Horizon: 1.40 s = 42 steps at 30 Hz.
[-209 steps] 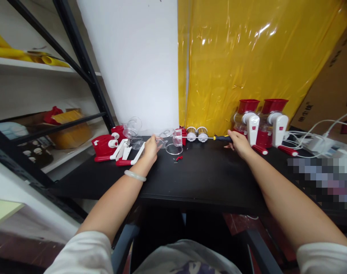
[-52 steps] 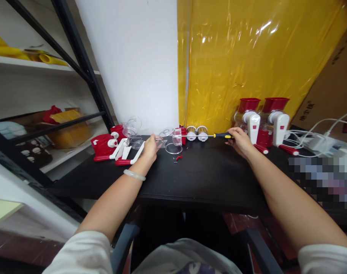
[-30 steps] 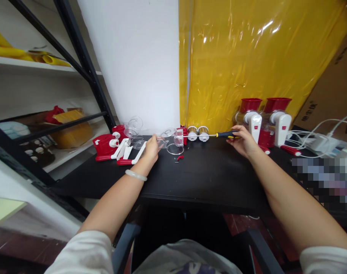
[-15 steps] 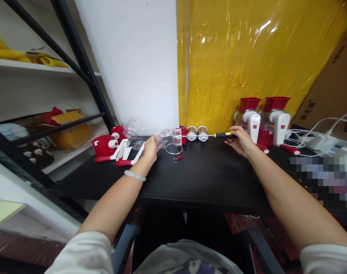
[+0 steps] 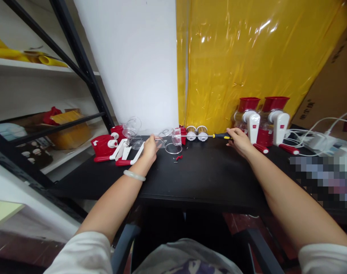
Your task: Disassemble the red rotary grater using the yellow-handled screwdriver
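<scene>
My left hand [image 5: 150,148] is closed on the left end of a clear plastic grater housing [image 5: 177,139] with round openings, holding it over the black table. From the right, my right hand [image 5: 239,140] grips the end of a black-and-yellow screwdriver [image 5: 221,136]. The screwdriver lies level, its long shaft pointing left to the housing; I cannot make out exactly where the tip sits. Below the housing lie a small red piece [image 5: 179,157] and tiny screws [image 5: 175,162]. Two drum blades [image 5: 202,133] stand behind the shaft.
Red grater bases [image 5: 103,147] and white crank handles with red grips [image 5: 123,163] lie left. Two assembled red-and-white drum graters [image 5: 253,123] stand right, near white cables [image 5: 301,139]. A black-framed shelf [image 5: 84,72] rises at left; yellow wrapping [image 5: 219,68] backs the table.
The screwdriver has shifted slightly left, and the fingers of my right hand have changed their hold at the handle's end. My left hand stays nearly still on the housing.
</scene>
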Each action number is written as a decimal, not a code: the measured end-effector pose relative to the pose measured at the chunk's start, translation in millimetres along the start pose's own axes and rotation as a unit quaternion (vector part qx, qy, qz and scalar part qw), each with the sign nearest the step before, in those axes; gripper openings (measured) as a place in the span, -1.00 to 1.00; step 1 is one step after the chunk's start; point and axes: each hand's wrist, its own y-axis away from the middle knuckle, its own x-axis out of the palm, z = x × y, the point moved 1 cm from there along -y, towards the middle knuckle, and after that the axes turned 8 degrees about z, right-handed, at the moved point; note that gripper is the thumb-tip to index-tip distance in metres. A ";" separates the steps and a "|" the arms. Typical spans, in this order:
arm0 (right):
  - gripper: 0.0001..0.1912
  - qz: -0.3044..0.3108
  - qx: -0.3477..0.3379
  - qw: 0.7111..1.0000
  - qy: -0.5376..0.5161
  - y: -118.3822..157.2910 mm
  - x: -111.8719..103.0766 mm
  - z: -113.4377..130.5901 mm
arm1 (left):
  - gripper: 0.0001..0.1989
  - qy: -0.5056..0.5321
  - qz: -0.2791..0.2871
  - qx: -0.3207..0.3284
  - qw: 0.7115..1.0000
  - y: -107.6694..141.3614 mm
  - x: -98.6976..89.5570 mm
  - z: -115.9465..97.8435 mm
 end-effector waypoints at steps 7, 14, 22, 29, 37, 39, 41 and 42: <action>-0.61 0.037 -0.046 0.988 -0.139 3.3 -2.5 11.2 | -0.65 -0.011 0.015 0.001 1.000 4.7 3.4 -1.2; -0.61 -0.008 -0.034 0.999 -0.006 -3.5 -5.8 2.3 | -0.69 0.000 0.004 -0.005 1.000 5.6 3.4 -2.9; -0.67 0.051 -0.052 0.989 -0.130 4.0 -2.9 9.4 | -0.69 0.003 0.006 0.000 1.000 1.3 0.7 0.5; -0.54 0.026 -0.076 0.996 -0.031 -4.0 -6.2 1.8 | -0.65 0.001 0.003 0.001 1.000 2.9 2.3 -2.5; -0.70 -0.003 -0.068 0.994 -0.087 -0.5 -1.8 3.7 | -0.62 -0.006 0.011 0.013 1.000 3.9 3.3 -2.9; -0.71 0.006 -0.081 0.990 -0.119 0.1 -2.8 6.9 | -0.61 -0.008 0.020 0.017 1.000 3.3 3.0 -0.8; -0.74 0.005 -0.084 0.990 -0.115 -1.5 -5.1 7.2 | -0.60 -0.010 0.027 0.021 0.999 3.1 2.8 0.6; -0.70 -0.002 -0.080 0.992 -0.100 -2.8 -6.4 6.1 | -0.59 -0.010 0.027 0.021 0.999 3.1 2.7 0.9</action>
